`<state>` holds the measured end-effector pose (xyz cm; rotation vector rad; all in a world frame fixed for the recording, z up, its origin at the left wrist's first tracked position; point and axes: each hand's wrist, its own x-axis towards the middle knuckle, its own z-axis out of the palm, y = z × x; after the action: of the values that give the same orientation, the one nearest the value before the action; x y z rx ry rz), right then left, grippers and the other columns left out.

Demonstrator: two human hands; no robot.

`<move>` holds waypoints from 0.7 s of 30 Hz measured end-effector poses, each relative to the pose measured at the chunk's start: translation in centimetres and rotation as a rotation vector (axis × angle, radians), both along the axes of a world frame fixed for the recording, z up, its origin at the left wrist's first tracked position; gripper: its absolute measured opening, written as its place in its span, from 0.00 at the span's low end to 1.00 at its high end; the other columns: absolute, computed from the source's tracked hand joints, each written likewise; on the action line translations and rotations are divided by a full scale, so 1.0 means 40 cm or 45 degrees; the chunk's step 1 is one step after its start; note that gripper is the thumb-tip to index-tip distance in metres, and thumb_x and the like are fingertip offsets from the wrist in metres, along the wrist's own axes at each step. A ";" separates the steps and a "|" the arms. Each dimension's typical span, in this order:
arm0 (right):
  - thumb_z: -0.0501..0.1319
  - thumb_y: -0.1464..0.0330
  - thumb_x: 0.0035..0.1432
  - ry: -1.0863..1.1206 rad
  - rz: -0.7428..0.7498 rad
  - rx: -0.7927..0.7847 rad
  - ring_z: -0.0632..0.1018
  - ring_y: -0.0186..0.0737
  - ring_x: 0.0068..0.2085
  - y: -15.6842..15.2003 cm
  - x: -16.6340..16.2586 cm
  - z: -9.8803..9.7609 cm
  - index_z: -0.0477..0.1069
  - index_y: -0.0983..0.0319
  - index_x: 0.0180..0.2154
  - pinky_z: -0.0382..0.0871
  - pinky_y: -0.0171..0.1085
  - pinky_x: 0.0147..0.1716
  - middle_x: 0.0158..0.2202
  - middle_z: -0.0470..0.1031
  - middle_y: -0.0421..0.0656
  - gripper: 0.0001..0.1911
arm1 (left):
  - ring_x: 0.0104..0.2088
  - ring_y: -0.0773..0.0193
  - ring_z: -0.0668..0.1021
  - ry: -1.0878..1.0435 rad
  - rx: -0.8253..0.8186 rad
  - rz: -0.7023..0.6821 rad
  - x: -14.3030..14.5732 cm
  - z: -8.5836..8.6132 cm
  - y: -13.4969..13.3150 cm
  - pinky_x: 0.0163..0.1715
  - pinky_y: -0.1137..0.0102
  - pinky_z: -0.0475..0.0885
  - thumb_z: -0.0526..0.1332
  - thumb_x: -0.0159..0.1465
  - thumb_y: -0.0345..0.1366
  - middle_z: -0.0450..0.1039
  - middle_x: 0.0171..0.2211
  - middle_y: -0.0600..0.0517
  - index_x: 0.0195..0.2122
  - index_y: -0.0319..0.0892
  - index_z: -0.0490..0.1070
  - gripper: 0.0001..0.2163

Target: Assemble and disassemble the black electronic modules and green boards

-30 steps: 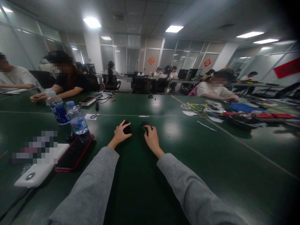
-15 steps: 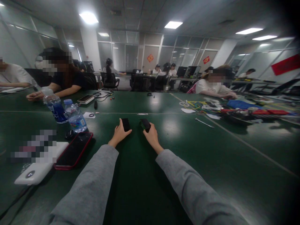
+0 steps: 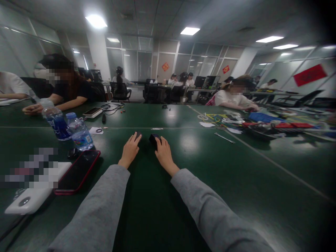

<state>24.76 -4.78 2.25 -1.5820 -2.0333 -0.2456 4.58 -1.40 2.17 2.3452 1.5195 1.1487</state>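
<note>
Dim overall, bright ceiling panels point(image 3: 190, 31), pale glare on green tabletop point(image 3: 187, 142), smeared right side, black upper-right corner

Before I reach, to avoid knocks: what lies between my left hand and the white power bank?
The head view shows a red-edged smartphone, beside the power bank, then green tabletop toward your left hand.

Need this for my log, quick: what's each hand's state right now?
Left hand: over a small dark object; grip can't be told.
Right hand: over a black block; grip can't be told.
</note>
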 end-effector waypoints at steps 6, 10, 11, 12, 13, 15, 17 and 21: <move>0.66 0.71 0.59 0.058 0.043 -0.005 0.60 0.57 0.61 0.006 -0.002 -0.010 0.54 0.64 0.63 0.61 0.52 0.58 0.62 0.52 0.59 0.35 | 0.66 0.47 0.58 0.125 0.021 -0.125 0.029 0.013 -0.008 0.65 0.47 0.49 0.58 0.61 0.35 0.56 0.66 0.46 0.62 0.45 0.62 0.26; 0.64 0.70 0.61 0.071 0.086 -0.054 0.63 0.57 0.60 0.007 -0.003 -0.016 0.56 0.61 0.63 0.65 0.51 0.55 0.63 0.50 0.58 0.32 | 0.65 0.50 0.60 0.111 0.028 -0.222 0.049 0.009 -0.010 0.65 0.49 0.51 0.54 0.63 0.34 0.61 0.63 0.46 0.61 0.44 0.63 0.23; 0.62 0.71 0.62 0.075 0.096 -0.063 0.63 0.56 0.60 0.006 -0.004 -0.017 0.56 0.60 0.63 0.65 0.50 0.55 0.63 0.50 0.58 0.30 | 0.65 0.51 0.60 0.084 0.038 -0.233 0.048 0.007 -0.009 0.65 0.51 0.52 0.53 0.64 0.34 0.62 0.63 0.46 0.61 0.44 0.64 0.23; 0.61 0.71 0.63 0.083 0.105 -0.069 0.64 0.56 0.60 0.004 -0.005 -0.017 0.55 0.61 0.64 0.66 0.50 0.54 0.63 0.49 0.58 0.30 | 0.65 0.52 0.60 0.056 0.051 -0.229 0.046 0.005 -0.008 0.66 0.52 0.52 0.53 0.64 0.33 0.62 0.63 0.46 0.61 0.43 0.64 0.23; 0.59 0.72 0.64 0.092 0.112 -0.074 0.64 0.56 0.59 0.003 -0.006 -0.017 0.54 0.61 0.64 0.67 0.49 0.54 0.63 0.49 0.58 0.30 | 0.65 0.52 0.60 0.032 0.065 -0.208 0.042 0.002 -0.006 0.66 0.53 0.52 0.53 0.64 0.34 0.61 0.63 0.45 0.61 0.42 0.64 0.23; 0.57 0.71 0.65 0.102 0.122 -0.092 0.65 0.56 0.59 0.000 -0.009 -0.017 0.52 0.61 0.65 0.69 0.48 0.53 0.63 0.48 0.58 0.30 | 0.66 0.51 0.59 0.000 0.067 -0.150 0.031 -0.006 0.000 0.66 0.53 0.53 0.55 0.63 0.35 0.57 0.65 0.43 0.62 0.40 0.62 0.25; 0.55 0.71 0.66 0.094 0.111 -0.118 0.65 0.57 0.59 -0.001 -0.011 -0.017 0.50 0.60 0.66 0.70 0.48 0.51 0.64 0.47 0.58 0.30 | 0.66 0.48 0.59 -0.024 0.004 -0.114 0.022 -0.015 0.006 0.64 0.53 0.56 0.58 0.62 0.36 0.52 0.67 0.42 0.64 0.40 0.59 0.28; 0.54 0.69 0.68 0.083 0.061 -0.157 0.66 0.59 0.58 0.004 -0.013 -0.016 0.47 0.58 0.68 0.72 0.49 0.49 0.65 0.45 0.58 0.30 | 0.65 0.42 0.60 -0.041 -0.176 -0.067 0.021 -0.024 0.007 0.61 0.49 0.60 0.59 0.63 0.39 0.46 0.69 0.40 0.66 0.42 0.54 0.31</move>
<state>24.24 -4.62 1.59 -1.5905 -2.0671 -0.0508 5.43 -1.14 1.20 2.2513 1.4668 1.0297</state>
